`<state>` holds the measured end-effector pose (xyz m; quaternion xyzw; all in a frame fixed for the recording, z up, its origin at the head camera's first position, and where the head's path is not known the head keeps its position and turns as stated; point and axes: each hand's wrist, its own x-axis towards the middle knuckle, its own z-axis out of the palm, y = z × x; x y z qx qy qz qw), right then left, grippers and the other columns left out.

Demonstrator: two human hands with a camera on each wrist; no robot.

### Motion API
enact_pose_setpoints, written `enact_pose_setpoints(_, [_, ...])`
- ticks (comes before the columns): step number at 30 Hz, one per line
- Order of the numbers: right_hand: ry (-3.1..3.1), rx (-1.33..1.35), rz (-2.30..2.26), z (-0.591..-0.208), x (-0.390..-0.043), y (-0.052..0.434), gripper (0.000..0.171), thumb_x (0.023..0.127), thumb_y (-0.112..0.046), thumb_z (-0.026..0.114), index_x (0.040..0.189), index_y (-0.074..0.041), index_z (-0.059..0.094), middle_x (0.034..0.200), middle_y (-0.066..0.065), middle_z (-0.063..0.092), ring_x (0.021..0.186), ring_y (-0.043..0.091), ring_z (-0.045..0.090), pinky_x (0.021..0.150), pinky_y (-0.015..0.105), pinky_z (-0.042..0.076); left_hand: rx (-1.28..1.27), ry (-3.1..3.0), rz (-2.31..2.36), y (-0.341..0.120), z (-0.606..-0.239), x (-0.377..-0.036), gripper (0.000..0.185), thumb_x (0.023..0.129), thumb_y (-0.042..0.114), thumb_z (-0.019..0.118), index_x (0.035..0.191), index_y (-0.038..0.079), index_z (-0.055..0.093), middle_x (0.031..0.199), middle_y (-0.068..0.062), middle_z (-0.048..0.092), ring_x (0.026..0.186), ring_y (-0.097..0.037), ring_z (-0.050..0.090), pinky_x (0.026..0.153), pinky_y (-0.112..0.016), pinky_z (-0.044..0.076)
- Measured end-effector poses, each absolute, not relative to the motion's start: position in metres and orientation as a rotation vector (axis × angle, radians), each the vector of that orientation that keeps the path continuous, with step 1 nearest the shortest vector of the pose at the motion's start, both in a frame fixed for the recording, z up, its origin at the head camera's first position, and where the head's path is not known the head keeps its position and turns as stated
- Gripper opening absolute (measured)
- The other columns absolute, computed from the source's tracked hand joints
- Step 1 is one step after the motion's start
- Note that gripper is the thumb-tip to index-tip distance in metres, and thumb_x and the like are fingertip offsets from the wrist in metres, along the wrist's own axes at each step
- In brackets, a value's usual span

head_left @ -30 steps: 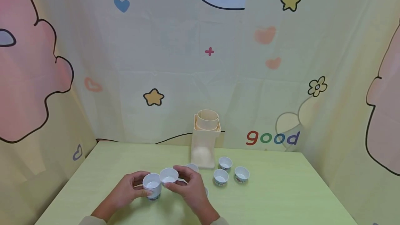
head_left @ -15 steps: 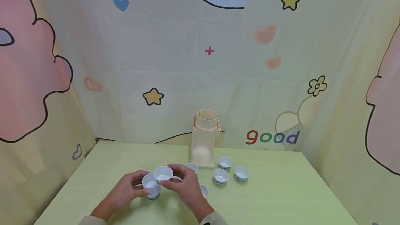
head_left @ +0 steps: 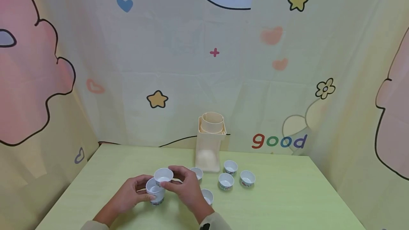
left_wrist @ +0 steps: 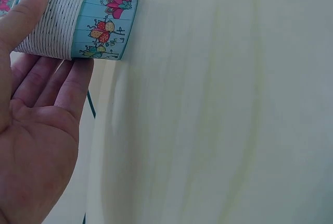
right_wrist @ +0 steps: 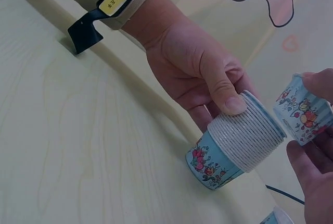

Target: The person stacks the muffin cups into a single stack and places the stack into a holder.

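Note:
My left hand [head_left: 134,193] grips a stack of nested paper cups [left_wrist: 60,21], its thumb over the white rims and its fingers beneath. The stack has a light-blue outer wall with printed flowers, and it tilts in the right wrist view. My right hand [head_left: 189,189] pinches a single paper cup [head_left: 163,176] by its side, with the thumb at the front. This cup [right_wrist: 303,110] is held close to the stack's mouth, overlapping the stack's rim in the head view. A small gap shows between them in the right wrist view.
Several more paper cups stand upright, among them one [head_left: 207,197] by my right wrist and one [head_left: 247,179] farther right. A cream-coloured cup dispenser [head_left: 207,155] with a round tube on top stands at the back. A printed curtain [head_left: 179,63] hangs behind the pale table [head_left: 281,198].
My right hand has moved left and slightly up with the single cup, from beside the stack to over its rim. A cup by my right wrist has come into fuller view. My left hand stays put.

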<state>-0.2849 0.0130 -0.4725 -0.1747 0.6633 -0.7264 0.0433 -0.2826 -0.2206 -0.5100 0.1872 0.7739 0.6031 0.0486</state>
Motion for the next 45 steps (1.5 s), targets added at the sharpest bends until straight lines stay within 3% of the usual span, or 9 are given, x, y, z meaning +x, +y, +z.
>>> enact_pose_setpoints(21, [2.074,-0.563,-2.151,-0.476,-0.287,0.002,0.047,0.081,-0.008,0.087,0.124,-0.002,0.068,0.115,0.013,0.074,0.105,0.031,0.073,0.088,0.024,0.062,0.546,2.352,1.837,-0.22,-0.508,-0.282,0.069,0.081,0.019,0.088,0.136,-0.008,0.056,0.136,-0.027,0.062,0.121,-0.03,0.067,0.098,-0.029,0.059])
enact_pose_setpoints(45, [2.134,-0.616,-2.07,-0.484,-0.289,-0.001,0.045,0.082,-0.008,0.087,0.124,-0.005,0.07,0.118,0.011,0.074,0.108,0.025,0.072,0.094,0.031,0.061,0.508,2.375,1.817,-0.22,-0.509,-0.283,0.067,0.081,0.02,0.088,0.135,-0.006,0.057,0.134,-0.024,0.064,0.122,-0.032,0.066,0.098,-0.029,0.059])
